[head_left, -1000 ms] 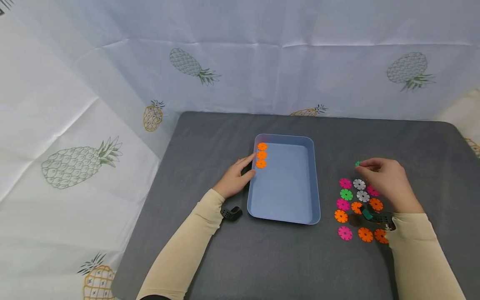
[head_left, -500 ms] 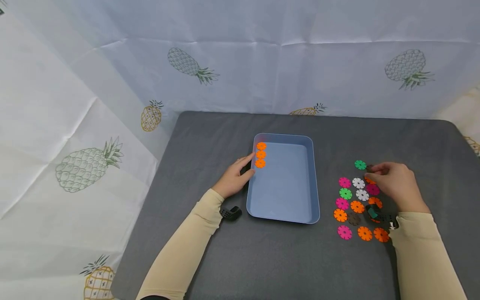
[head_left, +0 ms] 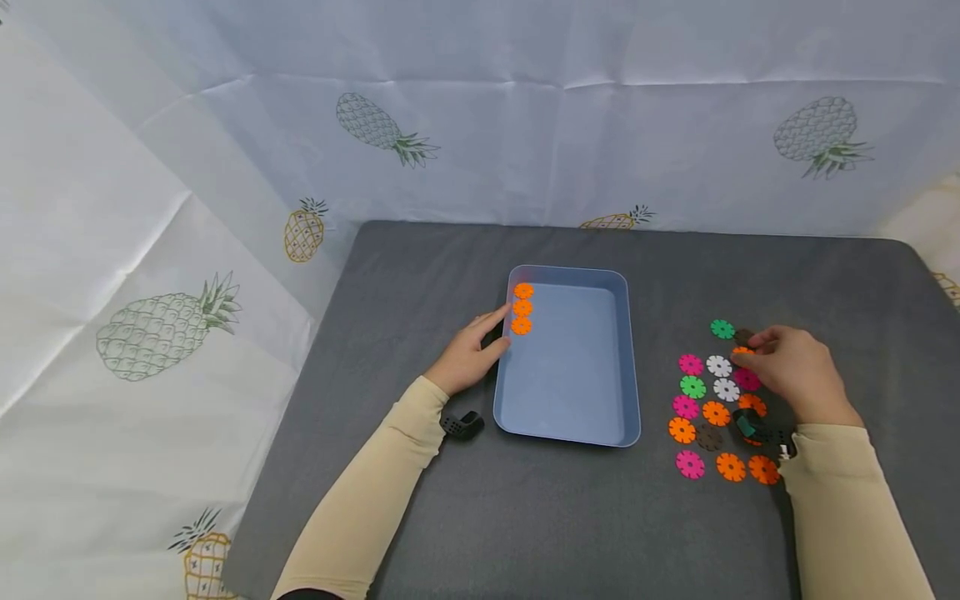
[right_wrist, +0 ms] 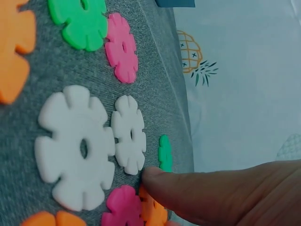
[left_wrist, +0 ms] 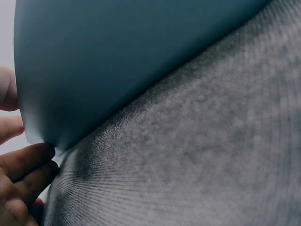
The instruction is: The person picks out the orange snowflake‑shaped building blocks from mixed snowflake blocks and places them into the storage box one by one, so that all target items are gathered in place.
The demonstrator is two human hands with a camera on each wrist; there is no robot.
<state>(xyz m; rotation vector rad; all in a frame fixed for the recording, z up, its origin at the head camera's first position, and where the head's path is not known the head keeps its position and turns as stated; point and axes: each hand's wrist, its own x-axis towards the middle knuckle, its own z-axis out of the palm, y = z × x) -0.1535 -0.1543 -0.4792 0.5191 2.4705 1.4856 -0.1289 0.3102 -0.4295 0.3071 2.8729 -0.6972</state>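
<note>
Beside the left wall of the blue tray point(head_left: 567, 375), my left hand point(head_left: 467, 358) rests with its fingers extended, fingertips at the rim. Three orange notched discs point(head_left: 522, 307) lie in a column along that side inside. At the right, my right hand point(head_left: 798, 371) pinches an orange notched disc point(right_wrist: 153, 209) between thumb and fingers, low over the cloth. A brown disc point(head_left: 743, 337) sits just beyond it, partly behind the fingertips. A green disc point(head_left: 722, 329) is to its left, and two white discs point(right_wrist: 77, 148) lie close to the thumb.
Several more notched discs, such as a pink disc point(head_left: 690, 464), lie spread on the grey tablecloth point(head_left: 420, 275) under and around my right forearm. A pineapple-print curtain point(head_left: 480, 142) hangs behind the table and down its left side.
My right hand has shifted right from the green disc, past the brown one, to the orange disc, uncovering the green and much of the brown. My left hand stays at the tray.
</note>
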